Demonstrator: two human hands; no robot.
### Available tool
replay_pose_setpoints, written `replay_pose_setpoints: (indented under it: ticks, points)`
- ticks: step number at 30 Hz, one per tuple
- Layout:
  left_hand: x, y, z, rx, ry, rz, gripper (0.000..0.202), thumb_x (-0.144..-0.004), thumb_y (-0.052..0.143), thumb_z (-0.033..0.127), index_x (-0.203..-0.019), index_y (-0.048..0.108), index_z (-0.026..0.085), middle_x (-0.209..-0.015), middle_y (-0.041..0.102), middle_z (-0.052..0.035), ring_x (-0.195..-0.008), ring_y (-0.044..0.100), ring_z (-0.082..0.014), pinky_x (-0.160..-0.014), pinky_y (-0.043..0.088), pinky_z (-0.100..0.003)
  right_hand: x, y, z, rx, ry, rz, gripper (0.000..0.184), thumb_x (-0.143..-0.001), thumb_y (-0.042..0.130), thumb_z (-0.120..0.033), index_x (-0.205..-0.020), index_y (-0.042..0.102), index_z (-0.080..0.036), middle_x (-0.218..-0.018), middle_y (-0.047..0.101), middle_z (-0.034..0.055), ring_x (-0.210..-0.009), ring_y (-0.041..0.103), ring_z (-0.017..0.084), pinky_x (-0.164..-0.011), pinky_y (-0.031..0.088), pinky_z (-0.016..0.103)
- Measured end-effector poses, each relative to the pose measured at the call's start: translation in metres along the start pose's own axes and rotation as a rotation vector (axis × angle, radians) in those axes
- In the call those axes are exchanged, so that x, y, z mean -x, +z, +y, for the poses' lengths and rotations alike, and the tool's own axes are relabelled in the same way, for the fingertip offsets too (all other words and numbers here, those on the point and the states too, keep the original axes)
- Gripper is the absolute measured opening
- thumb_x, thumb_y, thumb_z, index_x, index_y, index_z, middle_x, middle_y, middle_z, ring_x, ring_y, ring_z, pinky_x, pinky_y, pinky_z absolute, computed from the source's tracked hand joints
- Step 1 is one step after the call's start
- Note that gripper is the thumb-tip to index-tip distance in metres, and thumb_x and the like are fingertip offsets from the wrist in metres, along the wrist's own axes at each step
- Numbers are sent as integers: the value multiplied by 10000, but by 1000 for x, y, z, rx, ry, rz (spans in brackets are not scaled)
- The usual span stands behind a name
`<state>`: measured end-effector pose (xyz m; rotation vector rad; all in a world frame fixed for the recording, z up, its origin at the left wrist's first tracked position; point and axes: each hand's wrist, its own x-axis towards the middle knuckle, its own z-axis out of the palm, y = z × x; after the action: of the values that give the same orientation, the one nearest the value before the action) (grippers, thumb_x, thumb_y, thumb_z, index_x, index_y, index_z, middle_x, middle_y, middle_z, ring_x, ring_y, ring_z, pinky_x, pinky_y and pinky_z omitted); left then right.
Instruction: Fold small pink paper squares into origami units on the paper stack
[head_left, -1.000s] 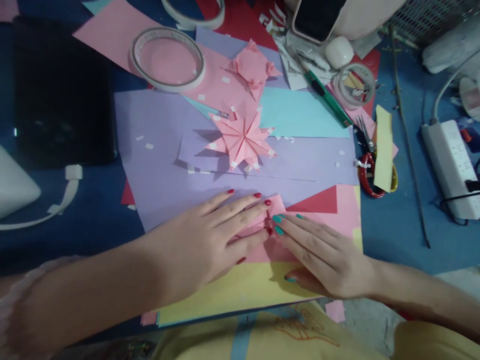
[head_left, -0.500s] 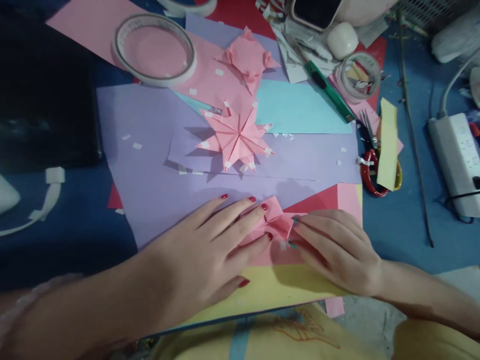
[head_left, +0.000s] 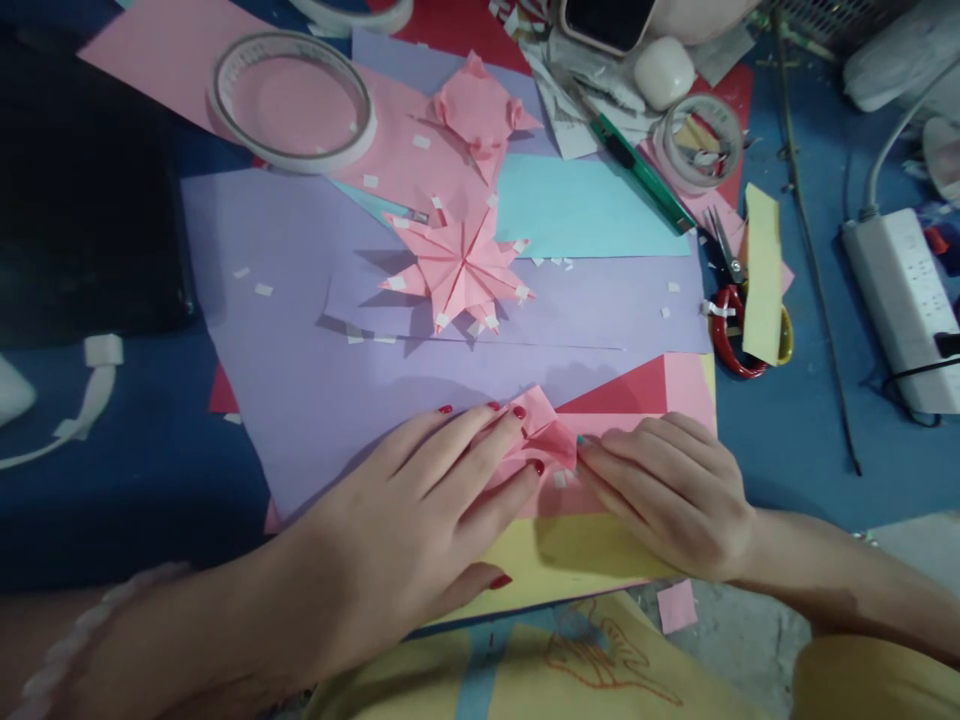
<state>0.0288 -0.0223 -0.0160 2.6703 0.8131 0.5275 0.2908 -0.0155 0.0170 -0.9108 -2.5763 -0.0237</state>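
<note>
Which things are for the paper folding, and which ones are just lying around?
Likely for the folding:
folded pink paper
left hand, resting on it
right hand, at its edge

Seemingly just lying around:
scissors
green utility knife
power strip

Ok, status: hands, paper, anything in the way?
Left hand flat on folded pink paper. Right hand at its right edge, grip unclear. Pink star beyond, apart from both hands.

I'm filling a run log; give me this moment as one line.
left hand: flat on folded paper; right hand: at paper's right edge; star: beyond hands; scissors: right of star
</note>
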Motion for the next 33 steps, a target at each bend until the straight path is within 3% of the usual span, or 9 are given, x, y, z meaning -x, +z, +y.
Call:
replay_pose_setpoints:
  ticks: [6,11,17,33]
  points:
    - [0,0,1,-5,5,8,556,-957,674,491,-1393,586,157,-1448,594,-151,-1316,523,-320,-1080,450,-461,-1,0,0,-35,32,-12,143,-978,636,-109,-853,689,-153,-727,739,38,-624,638,143,-534,476,292]
    - [1,1,1,-34,8,26,477,-1017,576,460,-1390,580,163,-1432,595,-147,-1315,519,-309,-1085,427,-459,0,0,3,-139,108,-15,88,-1010,609,-147,-966,680,-172,-798,769,41,-664,689,155,-583,536,298]
    - [0,-1,0,-30,6,5,461,-1007,588,451,-1377,592,176,-1462,574,-136,-1327,511,-308,-1083,436,-458,2,-1,3,-204,170,-40,110,-1027,566,-133,-1029,669,-172,-874,788,71,-714,714,171,-631,588,318]
    - [-1,-2,-4,-10,14,15,405,-1096,369,360,-1381,580,164,-1448,579,-120,-1313,509,-288,-1072,404,-458,1,5,5,9,-52,40,69,-951,671,-73,-923,684,-135,-726,731,35,-602,609,149,-515,458,306]
